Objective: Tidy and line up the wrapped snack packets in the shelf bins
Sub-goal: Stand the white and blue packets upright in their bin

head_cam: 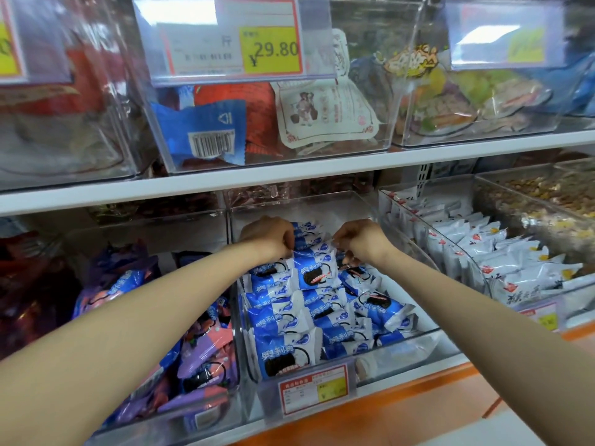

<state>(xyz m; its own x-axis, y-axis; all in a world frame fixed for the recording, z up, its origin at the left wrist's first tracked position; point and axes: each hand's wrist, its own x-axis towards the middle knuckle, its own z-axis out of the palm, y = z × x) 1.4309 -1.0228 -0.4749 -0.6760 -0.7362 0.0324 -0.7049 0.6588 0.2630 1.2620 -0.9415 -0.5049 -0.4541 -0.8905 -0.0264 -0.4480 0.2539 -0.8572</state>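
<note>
Forearms [128, 310] spanned middle bin [405, 352]; left hand [267, 236] and right hand [360, 241] pinched opposite edges of blue packet [314, 268] at bin's rear, likely squaring it with row.

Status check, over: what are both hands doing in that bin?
Left hand and right hand both pinching blue-and-white cookie packets, rear of middle clear bin. Front packets jumbled. Nothing in the way.
</note>
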